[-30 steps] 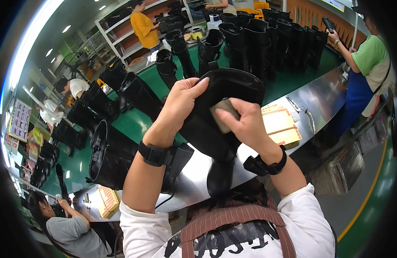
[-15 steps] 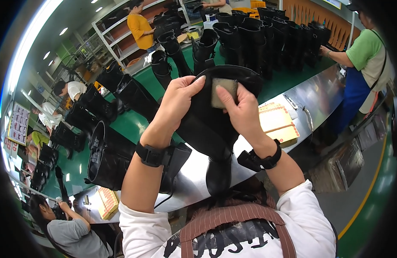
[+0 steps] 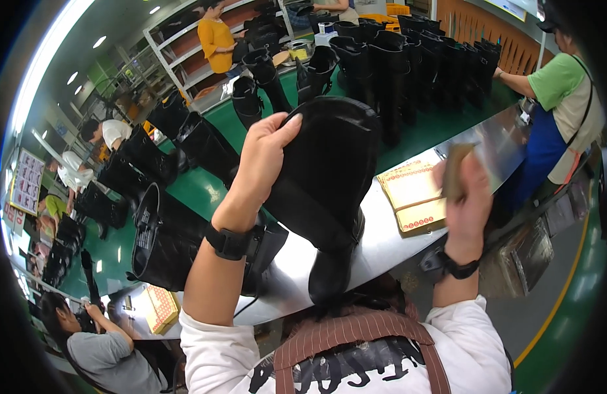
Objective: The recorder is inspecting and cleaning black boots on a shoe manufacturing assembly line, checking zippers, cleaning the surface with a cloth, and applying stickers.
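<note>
A tall black boot (image 3: pixel 326 171) stands in front of me with its toe on the metal bench and its shaft spread wide at the top. My left hand (image 3: pixel 267 154) pinches the upper left edge of that shaft, thumb on the near side. Off to the right, apart from the boot, my right hand (image 3: pixel 469 203) grips a brownish-grey sponge block (image 3: pixel 457 172); both are smeared by motion. Beside my left forearm another black boot (image 3: pixel 169 236) stands with its opening toward me.
Yellow cartons (image 3: pixel 415 194) lie on the metal bench (image 3: pixel 395 243) right of the boot. Beyond runs a green surface (image 3: pixel 211 190) lined with several black boots (image 3: pixel 389 72). A person in green (image 3: pixel 560 85) works at the right; another in grey (image 3: pixel 106 348) sits at the lower left.
My right hand has pulled the sponge block off the boot shaft and swung it right and down, over the bench. My left hand keeps its hold, shifted slightly left.
</note>
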`<state>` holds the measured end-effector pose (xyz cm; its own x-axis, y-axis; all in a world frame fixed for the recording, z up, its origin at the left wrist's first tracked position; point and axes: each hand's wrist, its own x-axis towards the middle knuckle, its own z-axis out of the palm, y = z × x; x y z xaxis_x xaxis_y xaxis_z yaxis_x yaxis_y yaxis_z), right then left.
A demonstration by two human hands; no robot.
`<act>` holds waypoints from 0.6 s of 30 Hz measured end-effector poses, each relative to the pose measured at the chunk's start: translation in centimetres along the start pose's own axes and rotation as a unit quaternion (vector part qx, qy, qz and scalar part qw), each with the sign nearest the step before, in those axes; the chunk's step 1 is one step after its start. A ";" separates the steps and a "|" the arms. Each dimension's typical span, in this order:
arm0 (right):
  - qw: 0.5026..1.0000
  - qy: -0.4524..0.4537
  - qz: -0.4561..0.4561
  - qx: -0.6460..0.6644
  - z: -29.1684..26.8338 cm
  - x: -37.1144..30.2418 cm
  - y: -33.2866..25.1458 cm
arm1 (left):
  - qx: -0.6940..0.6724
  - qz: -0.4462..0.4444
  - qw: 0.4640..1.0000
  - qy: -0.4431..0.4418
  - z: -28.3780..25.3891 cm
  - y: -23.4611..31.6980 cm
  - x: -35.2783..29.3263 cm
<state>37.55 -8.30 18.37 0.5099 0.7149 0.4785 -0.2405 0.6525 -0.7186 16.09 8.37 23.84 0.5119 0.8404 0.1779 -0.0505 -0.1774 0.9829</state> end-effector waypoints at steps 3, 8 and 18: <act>0.957 0.061 0.091 -0.268 -5.1 1.7 2.2 | 0.012 0.061 0.995 -0.080 1.1 1.9 -0.4; 0.775 -0.147 0.134 -0.600 -8.8 0.7 12.0 | 0.344 0.414 0.811 -0.228 2.7 5.0 -1.3; 0.961 -0.014 0.252 -0.110 -8.3 -2.8 14.7 | 0.325 0.493 0.807 -0.008 2.4 2.3 -6.1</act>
<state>39.47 -2.82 2.23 0.3510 0.9349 0.0523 -0.2700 0.1545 -0.9504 14.90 1.61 24.86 0.5092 0.1218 0.8520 0.0189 -0.9913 0.1304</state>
